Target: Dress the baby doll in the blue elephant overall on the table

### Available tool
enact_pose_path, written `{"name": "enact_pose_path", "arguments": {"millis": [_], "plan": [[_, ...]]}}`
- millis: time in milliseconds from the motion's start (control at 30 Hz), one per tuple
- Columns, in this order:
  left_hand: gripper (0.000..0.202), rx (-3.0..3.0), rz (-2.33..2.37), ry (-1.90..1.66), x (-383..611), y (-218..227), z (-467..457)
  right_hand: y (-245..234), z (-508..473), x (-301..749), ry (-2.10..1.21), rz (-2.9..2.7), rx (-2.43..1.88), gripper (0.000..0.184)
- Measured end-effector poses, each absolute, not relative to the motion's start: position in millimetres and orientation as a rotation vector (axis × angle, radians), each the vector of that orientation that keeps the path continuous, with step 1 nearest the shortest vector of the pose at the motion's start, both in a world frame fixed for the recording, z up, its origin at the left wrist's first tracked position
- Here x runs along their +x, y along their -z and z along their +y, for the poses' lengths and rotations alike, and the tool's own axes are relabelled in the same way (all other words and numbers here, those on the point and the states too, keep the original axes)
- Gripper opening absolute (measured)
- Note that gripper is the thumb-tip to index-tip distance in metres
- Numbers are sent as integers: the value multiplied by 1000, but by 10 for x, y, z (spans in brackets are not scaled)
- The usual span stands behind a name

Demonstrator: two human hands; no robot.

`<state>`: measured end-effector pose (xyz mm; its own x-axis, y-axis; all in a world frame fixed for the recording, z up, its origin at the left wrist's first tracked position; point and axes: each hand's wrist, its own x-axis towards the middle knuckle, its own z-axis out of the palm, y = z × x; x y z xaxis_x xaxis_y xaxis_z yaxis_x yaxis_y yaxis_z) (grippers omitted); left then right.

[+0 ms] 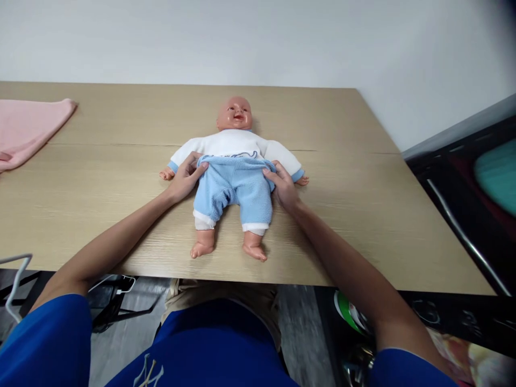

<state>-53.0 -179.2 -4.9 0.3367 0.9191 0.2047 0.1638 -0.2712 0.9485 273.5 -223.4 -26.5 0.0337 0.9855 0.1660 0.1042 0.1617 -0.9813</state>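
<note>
A baby doll (237, 114) lies on its back, head toward the wall and bare feet toward me. It wears a white top (234, 142) with blue cuffs and light blue trousers (252, 196) with white leg hems. My left hand (187, 176) pinches the waistband at one side, thumb on top. At the opposite side my right hand (282, 183) grips the same waistband between thumb and fingers. The waistband is drawn up over the lower part of the top, reaching its dark blue lettering. Some of my fingertips are hidden behind the cloth.
The doll rests on a light wooden table (346, 226) against a white wall. A pink cloth (32, 129) lies at the far left. A white cable (18, 279) hangs by the left front edge. Dark furniture with a metal bar (463, 231) stands along the right side.
</note>
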Motion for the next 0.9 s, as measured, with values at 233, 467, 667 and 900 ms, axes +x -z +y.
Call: {"name": "enact_pose_path", "arguments": {"millis": [233,467,667,900], "plan": [[61,2002,802,-1042,-546,-222,-1661,-74,-2234,2743,-524,-1736,-1150,36],[64,1481,723,-927,-420,-283,-1423,-180,-1801,2732,-976,-1615,-1142,53],[57,1638,971,-940,-637,-10,-1650,140,-2107,2908,-873,-1602,-1327,54],[38,1755,1052,-1003,-649,244,-1817,469,-2273,2927,-1047,-1293,-1230,47]]}}
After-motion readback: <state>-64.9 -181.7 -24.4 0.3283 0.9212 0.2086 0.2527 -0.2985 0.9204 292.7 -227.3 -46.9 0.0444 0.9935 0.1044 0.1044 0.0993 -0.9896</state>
